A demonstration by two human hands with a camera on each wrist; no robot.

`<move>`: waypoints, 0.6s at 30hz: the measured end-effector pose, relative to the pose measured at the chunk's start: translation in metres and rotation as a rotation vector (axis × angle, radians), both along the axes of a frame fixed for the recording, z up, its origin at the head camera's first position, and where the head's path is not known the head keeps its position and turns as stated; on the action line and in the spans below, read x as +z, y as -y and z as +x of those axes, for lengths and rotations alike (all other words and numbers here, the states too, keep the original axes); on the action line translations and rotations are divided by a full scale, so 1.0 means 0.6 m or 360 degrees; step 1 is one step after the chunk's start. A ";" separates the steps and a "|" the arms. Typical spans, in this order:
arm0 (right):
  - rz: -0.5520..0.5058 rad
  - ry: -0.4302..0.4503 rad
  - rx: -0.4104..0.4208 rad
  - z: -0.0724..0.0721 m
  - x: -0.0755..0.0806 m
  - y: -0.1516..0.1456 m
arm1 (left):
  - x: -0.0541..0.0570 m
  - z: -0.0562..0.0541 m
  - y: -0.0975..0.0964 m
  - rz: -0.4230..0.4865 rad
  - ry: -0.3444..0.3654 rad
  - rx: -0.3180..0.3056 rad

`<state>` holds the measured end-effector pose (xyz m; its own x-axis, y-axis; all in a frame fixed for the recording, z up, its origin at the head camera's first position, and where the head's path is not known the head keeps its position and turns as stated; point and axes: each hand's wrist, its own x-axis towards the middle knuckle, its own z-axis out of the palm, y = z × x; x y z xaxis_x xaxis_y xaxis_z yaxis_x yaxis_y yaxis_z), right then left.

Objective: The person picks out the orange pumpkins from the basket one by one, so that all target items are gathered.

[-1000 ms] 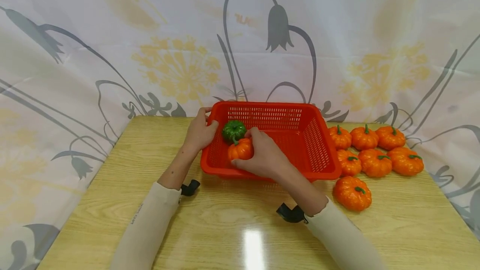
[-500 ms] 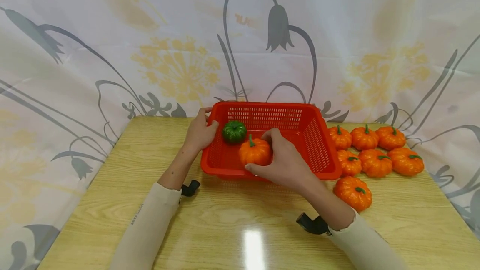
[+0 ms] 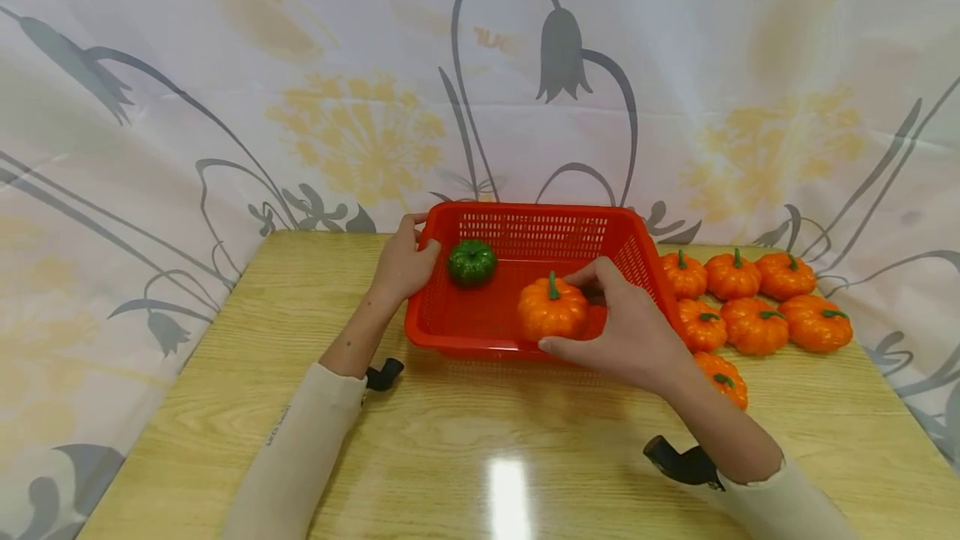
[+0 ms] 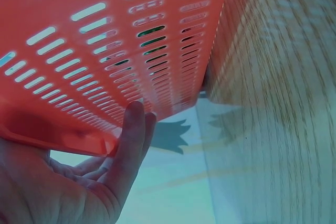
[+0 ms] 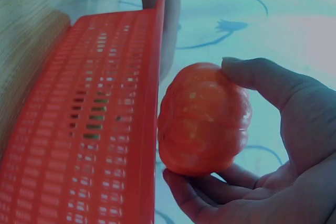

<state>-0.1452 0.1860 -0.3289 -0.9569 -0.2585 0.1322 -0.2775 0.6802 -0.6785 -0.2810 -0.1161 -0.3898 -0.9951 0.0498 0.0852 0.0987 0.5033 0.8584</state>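
A red perforated plastic basket (image 3: pixel 465 346) stands on the table. My left hand (image 3: pixel 402 267) grips its left end, with the thumb at the rim and the fingers against the outer wall in the left wrist view. Between thumb and fingers, my right hand (image 3: pixel 633 330) holds a small orange pumpkin (image 3: pixel 551 312), green stem upward. The right wrist view has this pumpkin above rim height, close beside the rim in that picture. Inside the basket, toward the back left, lies a dark green pumpkin (image 3: pixel 472 263); only slivers of green show through the slots in both wrist views.
Several orange pumpkins (image 3: pixel 753 326) lie in rows on the wooden table (image 3: pixel 300 307), right of the basket. The nearest pumpkin (image 3: pixel 724 377) is partly hidden by my right forearm. A flower-patterned cloth (image 3: pixel 360 132) hangs behind the table.
The right hand has lifted the orange pumpkin from beside the green one and carried it up and right. Left hand, basket and green pumpkin have stayed put.
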 end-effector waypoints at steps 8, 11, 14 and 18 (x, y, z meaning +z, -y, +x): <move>-0.0044 -0.0009 0.0055 0.013 0.004 -0.040 | 0.000 -0.002 -0.002 0.0005 -0.0006 0.0000; -0.0011 -0.0014 0.0065 0.016 0.001 -0.052 | 0.001 -0.001 -0.001 -0.0007 0.0000 0.0006; 0.0018 -0.0003 0.0075 0.022 -0.002 -0.064 | 0.001 0.000 -0.001 -0.0020 0.0005 0.0012; 0.0048 -0.0021 0.0073 0.033 -0.002 -0.081 | 0.001 0.000 -0.001 -0.0025 0.0007 0.0011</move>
